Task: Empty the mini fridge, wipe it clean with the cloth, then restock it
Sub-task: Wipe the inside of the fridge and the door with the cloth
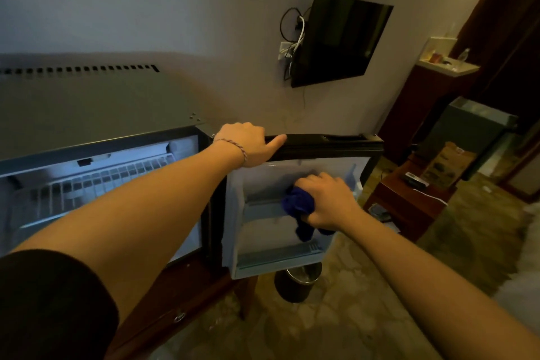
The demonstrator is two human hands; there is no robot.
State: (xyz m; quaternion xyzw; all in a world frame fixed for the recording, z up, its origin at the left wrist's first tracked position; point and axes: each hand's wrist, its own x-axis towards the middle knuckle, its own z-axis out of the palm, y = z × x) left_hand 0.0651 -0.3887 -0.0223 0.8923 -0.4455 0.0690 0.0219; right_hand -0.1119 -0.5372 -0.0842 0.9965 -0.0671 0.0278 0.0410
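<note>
The grey mini fridge [96, 102] stands open on a wooden stand, its lit white inside showing a wire shelf [96, 181] with nothing on it. Its door [330, 145] swings out to the right, inner side facing me. My left hand [248, 142] grips the top edge of the door near the hinge. My right hand [325, 199] holds a bunched dark blue cloth [299, 207] against the inner door lining, above the door shelves [280, 254]. Part of the cloth hangs down below my fingers.
A dark waste bin [296, 283] stands on the patterned floor under the open door. A wall-mounted TV [339, 38] with cables hangs above. To the right are a low wooden table [406, 199] with small items, a paper bag [447, 164] and a dark cabinet [429, 96].
</note>
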